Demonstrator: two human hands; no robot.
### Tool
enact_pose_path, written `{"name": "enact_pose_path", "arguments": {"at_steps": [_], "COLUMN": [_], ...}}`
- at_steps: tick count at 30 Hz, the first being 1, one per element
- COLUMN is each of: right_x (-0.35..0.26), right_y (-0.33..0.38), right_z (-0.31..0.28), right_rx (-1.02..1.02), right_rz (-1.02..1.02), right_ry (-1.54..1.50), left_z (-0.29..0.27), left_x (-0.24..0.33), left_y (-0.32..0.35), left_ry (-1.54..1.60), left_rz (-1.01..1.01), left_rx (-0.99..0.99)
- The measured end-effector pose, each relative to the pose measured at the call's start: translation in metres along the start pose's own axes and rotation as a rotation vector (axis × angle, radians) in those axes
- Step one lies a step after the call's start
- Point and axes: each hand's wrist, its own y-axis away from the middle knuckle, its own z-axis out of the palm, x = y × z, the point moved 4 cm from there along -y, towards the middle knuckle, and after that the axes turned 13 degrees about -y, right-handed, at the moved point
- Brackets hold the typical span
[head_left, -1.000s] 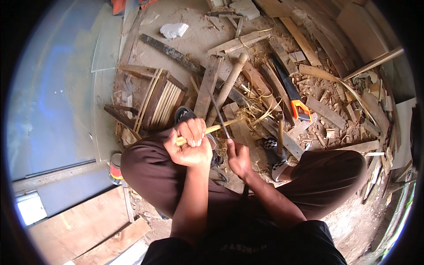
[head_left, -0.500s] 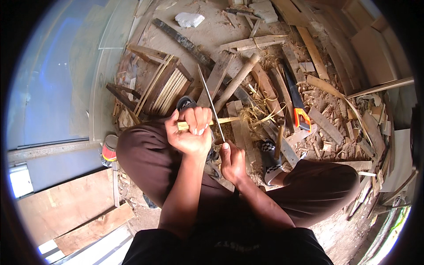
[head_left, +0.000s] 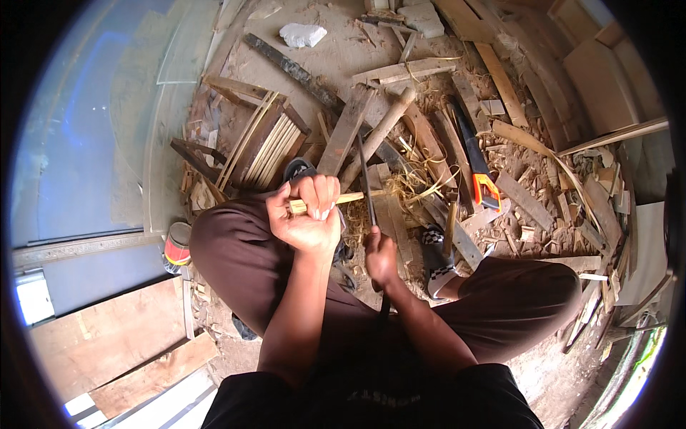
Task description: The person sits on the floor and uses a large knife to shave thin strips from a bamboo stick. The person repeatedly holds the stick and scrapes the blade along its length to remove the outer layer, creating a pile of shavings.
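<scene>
while the person is seated low among wood scraps, a thin pale stick (head_left: 341,200) is held in the left hand (head_left: 307,214), whose fingers are wrapped tight around it just above the centre of the frame, over the left knee. the stick lies roughly level, its free end pointing right. the right hand (head_left: 381,257) is closed on the handle of a long dark blade (head_left: 366,182), just right of centre and a little lower than the left hand. the blade is raised nearly upright and crosses the stick close to its free end; whether edge and wood are touching cannot be told. the two hands are near each other but apart.

a hand saw (head_left: 477,168) with an orange and black handle is seen to the right of the blade, lying on the ground among planks and curled shavings. a bundle of thin slats (head_left: 268,146) is laid at the upper left of centre. a small tin (head_left: 177,247) with red and yellow bands stands at the left beside the knee. a white crumpled lump (head_left: 301,34) is seen near the top edge. flat boards (head_left: 107,343) lie at the lower left.
</scene>
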Motion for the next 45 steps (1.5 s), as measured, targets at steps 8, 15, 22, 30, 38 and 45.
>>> {"name": "enact_pose_path", "arguments": {"at_steps": [8,15,22,30,38,45], "right_x": [-0.065,0.033,-0.062,0.028,0.02,0.022], "right_y": [0.029,-0.034,0.014,-0.035,-0.024,-0.035], "right_z": [0.002,-0.021,0.003,-0.015,0.01,0.002], "right_rx": [-0.048,0.139,-0.091,0.012,-0.014,0.053], "right_rz": [-0.432,0.037,-0.414,0.105,-0.006,-0.106], "right_ry": [-0.081,0.137,-0.18,-0.029,-0.086,-0.129], "left_z": [-0.003,-0.001,-0.004,0.004,-0.004,0.0], "left_x": [-0.001,-0.003,-0.002,-0.008,0.003,-0.004], "left_y": [0.004,0.001,0.001,0.002,-0.005,-0.003], "left_ry": [0.001,0.044,-0.008,-0.023,-0.007,-0.014], "left_rz": [-0.001,-0.001,0.002,0.001,0.036,0.031], "left_rx": [0.021,0.005,-0.022,-0.048,-0.015,-0.024]}}
